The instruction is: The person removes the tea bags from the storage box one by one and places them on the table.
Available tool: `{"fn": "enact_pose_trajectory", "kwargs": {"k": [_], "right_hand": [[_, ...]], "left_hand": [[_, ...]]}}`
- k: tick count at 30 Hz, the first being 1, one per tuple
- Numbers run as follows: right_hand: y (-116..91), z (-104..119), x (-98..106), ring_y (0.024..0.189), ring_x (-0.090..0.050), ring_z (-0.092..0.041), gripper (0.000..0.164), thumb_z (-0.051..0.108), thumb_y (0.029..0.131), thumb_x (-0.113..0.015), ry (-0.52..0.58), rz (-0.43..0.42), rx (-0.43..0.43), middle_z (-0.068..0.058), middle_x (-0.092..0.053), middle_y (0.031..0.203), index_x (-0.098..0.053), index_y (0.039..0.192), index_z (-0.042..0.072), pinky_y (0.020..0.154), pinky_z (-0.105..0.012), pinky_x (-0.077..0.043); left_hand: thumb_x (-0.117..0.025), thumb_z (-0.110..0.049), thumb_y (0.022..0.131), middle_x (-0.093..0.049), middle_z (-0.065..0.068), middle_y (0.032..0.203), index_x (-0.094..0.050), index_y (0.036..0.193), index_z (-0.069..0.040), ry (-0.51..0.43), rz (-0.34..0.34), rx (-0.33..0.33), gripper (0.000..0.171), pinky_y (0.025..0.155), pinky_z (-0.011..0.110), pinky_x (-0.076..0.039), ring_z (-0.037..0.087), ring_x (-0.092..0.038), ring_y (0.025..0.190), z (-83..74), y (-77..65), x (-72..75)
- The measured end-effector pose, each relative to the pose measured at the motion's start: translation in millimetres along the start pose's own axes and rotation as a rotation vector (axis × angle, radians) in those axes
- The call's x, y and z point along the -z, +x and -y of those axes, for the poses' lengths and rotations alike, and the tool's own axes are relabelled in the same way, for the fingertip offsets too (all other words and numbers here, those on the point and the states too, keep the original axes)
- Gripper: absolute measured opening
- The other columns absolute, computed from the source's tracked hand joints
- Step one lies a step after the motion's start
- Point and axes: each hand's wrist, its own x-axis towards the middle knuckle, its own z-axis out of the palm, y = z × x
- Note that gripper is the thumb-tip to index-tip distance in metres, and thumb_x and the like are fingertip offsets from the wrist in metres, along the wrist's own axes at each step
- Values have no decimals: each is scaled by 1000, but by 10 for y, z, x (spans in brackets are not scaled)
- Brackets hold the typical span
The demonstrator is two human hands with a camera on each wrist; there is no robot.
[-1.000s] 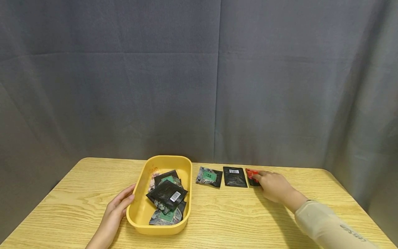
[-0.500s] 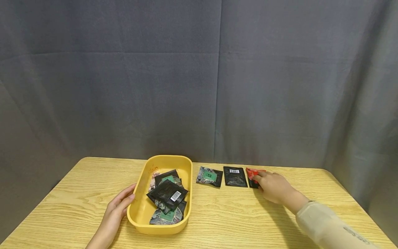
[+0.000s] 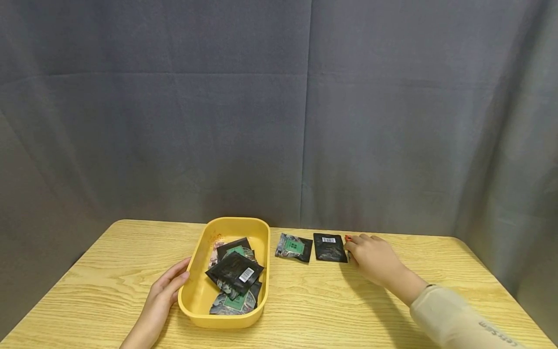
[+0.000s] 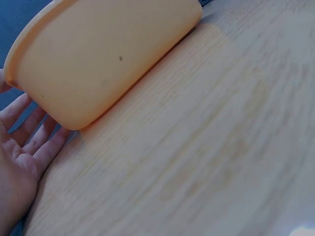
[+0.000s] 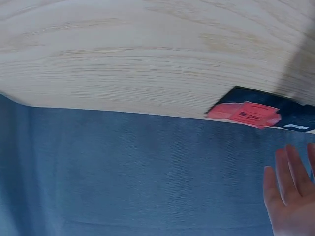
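Note:
My left hand (image 3: 159, 295) rests against the left side of a yellow plastic bin (image 3: 267, 276), fingers extended; in the left wrist view, straight fingers touch the bin's outer wall (image 4: 118, 54). Several black sachets (image 3: 235, 274), some with green labels, lie heaped inside it. My right hand (image 3: 372, 257) hovers over the far right sachet and hides most of it from the head view. The right wrist view shows that red-labelled sachet (image 5: 251, 114) flat on the table, apart from the spread, straight fingers.
Left of the red-labelled sachet lie a black sachet (image 3: 330, 249) with a barcode and a green-labelled sachet (image 3: 293, 247), in a row. The wooden table (image 3: 314, 305) ends at the back before a grey curtain (image 3: 279, 121).
My right hand has let go of the red-labelled sachet and shifted slightly left, covering more of it. The left hand and bin stay in place.

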Motion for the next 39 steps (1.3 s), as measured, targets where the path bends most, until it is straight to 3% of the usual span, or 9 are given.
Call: {"fn": "enact_pose_trajectory", "kwargs": {"k": [11,17,23,31,39], "right_hand": [[198,273,107,70,-62,-17,11,2,78,-75,49,-94,88,1,-65,78,-71,85,10,66,-34,-55],[270,448,163,74,-63,-16,12,3,80,-72,88,-97,81,3,-67,83,-73,88,12,66,-32,-53],[391,589,214,74,-62,-17,17,0,79,-65,170,-162,72,3,-68,84,-73,89,12,61,-30,-52],[582,776,281,80,-65,-16,13,7,82,-75,187,-181,74,1,-70,89,-74,94,10,70,-31,-55],[774,998,368,84,-64,-16,14,9,84,-71,226,-192,59,4,-69,90,-73,96,14,73,-32,-54]], "left_hand": [[-45,-27,107,-39,21,148,-37,150,0,8,-2,13,51,88,19,-50,-3,-57,109,-7,2,-5],[-45,-27,107,-39,21,149,-36,151,0,3,1,23,52,88,19,-50,-3,-57,109,-2,1,-11],[-46,-27,107,-39,21,149,-37,151,0,9,-5,28,52,88,19,-50,-4,-56,109,-8,-4,-9],[-46,-28,107,-41,17,147,-37,151,-1,14,-7,36,52,87,20,-51,-4,-57,108,-14,-16,4],[-45,-26,107,-38,21,149,-36,151,0,5,-5,33,52,87,19,-50,-3,-57,108,-8,0,-5]]}}
